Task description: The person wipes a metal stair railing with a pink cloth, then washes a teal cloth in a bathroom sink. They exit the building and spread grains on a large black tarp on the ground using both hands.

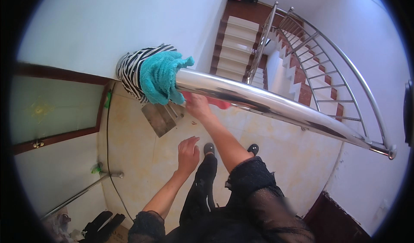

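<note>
A polished metal handrail (258, 97) curves from the wall at left towards the lower right. A turquoise cloth (160, 76) and a black-and-white striped cloth (131, 70) are draped over its left end. My right hand (198, 106) reaches just under the rail beside the turquoise cloth, at a red cloth-like thing (218, 102); its fingers are partly hidden, and I cannot tell whether they grip it. Lower and to the left, my left hand (188, 154) hangs above the floor with nothing in it, its fingers slightly bent and the thumb apart.
Beyond the rail a staircase (237, 46) with metal banisters (333, 65) runs down. Below the cloths a brown board-like thing (160, 120) lies low by the floor. A dark cable (107, 139) crosses the floor at left, near a metal rail (81, 193) and a framed glass panel (58, 104).
</note>
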The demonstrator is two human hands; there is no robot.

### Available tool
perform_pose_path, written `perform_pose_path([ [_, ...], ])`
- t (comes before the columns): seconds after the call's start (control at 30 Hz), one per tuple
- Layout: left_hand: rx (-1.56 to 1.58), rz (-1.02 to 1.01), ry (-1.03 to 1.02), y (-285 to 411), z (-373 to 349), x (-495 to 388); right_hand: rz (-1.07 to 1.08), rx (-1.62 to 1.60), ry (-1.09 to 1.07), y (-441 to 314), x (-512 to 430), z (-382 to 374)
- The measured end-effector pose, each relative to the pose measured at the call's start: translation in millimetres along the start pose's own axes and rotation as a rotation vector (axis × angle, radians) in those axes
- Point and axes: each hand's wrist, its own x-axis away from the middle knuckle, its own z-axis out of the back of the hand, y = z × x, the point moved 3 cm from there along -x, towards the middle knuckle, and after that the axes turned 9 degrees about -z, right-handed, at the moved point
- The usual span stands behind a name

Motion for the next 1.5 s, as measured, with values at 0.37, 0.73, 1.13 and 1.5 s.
perform_pose_path([
  [0.37, 0.183, 0.111, -0.132, -24.0, -40.0, 9.5, -0.026, 0.05, 0.247, 90.3, 25.9, 51.4],
  [0.73, 0.896, 0.152, -0.032, 27.4, -156.0, -59.6, -0.513, -0.883, 0.249, 108.6, 195.9, 164.3],
  [1.13, 0.021, -0.401, -0.055, -69.4, -200.0, -53.1, -0.733, -0.837, 0.143, 285.6, 195.1, 76.8],
  [1.5, 0.463, -0.738, 0.754, -85.7, -195.2, -135.1, 0.456, -0.625, 0.593, 264.7, 68.2, 47.2],
])
